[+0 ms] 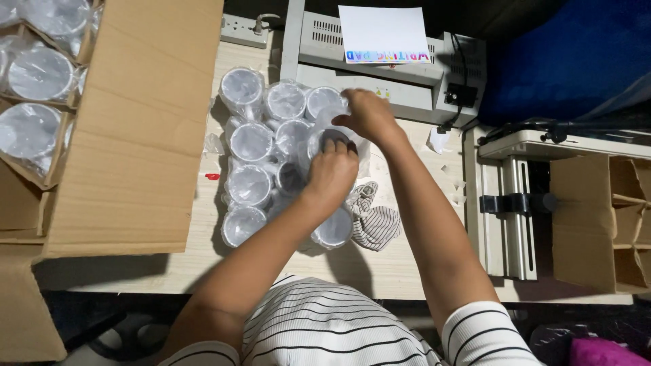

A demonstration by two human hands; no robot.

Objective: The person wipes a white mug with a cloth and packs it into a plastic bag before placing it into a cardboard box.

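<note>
While both your hands meet on one wrapped white mug (331, 139) mid-table, your left hand (332, 173) grips its rim, your right hand (369, 115) pinches its plastic wrap | more wrapped mugs (251, 142) crowd its left | striped cloth (376, 220) just below | grey machine (386, 74) behind | open cardboard box (135, 122) far left.

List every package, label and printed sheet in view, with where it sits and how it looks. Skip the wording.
Open cardboard box: left of the table, brown, flap folded out, holding wrapped mugs.
Plastic-wrapped mugs: clustered mid-table, white, in clear film; both hands work on one.
Printed sheet: on the grey machine at the top, white rectangle with a multicoloured strip along its near edge.
Divided carton: right edge, brown, with empty cells.
</note>
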